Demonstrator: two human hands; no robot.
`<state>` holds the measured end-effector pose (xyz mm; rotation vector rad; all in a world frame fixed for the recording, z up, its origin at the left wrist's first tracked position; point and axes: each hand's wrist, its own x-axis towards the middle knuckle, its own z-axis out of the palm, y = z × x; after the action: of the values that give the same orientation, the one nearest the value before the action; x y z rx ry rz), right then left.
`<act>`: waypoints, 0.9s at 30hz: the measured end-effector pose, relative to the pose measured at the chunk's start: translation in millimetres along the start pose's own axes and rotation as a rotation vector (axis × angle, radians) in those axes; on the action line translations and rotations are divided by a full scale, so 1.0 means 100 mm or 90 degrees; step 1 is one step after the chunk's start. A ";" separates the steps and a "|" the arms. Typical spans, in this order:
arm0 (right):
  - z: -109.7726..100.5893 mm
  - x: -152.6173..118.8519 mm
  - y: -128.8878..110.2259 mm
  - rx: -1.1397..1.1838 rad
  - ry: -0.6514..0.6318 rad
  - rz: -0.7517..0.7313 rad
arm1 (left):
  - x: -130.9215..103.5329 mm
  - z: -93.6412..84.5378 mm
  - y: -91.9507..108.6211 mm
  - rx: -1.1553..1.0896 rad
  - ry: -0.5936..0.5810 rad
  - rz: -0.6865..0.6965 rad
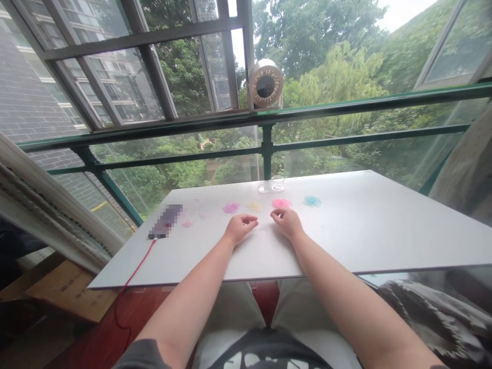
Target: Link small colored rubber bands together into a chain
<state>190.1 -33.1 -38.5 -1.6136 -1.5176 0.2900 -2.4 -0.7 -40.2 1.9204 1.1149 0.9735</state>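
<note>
Over the middle of the white table [346, 230], my left hand [240, 228] has its fingers curled in, thumb and fingertips close together. My right hand [289, 222] faces it a short gap away, also in a pinch. Anything held by either is too small to make out. Just beyond the right hand lies a pink pile of small pieces [281, 203]. A pale yellow pile [253, 206] and a purple pile [231, 207] lie beyond the left hand. To the right is a teal pile [312, 201]. The pieces look like tiny beads.
Small clear round dishes [263, 188] stand at the table's far edge. A blurred-out phone-like device [166, 221] with a red cable [140, 264] lies at left. Fainter pink bits [187, 224] lie near it. A round fan-like device [266, 84] stands behind the green railing [326, 110].
</note>
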 end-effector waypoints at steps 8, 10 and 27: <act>-0.06 0.21 0.21 -0.093 0.096 0.147 | 0.00 -0.02 -0.02 0.002 -0.014 -0.009; -0.04 0.22 0.22 -0.099 0.101 0.157 | 0.00 -0.02 -0.02 0.000 -0.014 -0.007; -0.02 0.25 0.28 -0.028 0.151 0.179 | -0.02 0.00 -0.03 0.006 -0.009 0.011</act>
<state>216.2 -7.9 -47.9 -1.8281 -1.1265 0.2107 -4.3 -0.9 -43.1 1.9448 1.0983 0.9641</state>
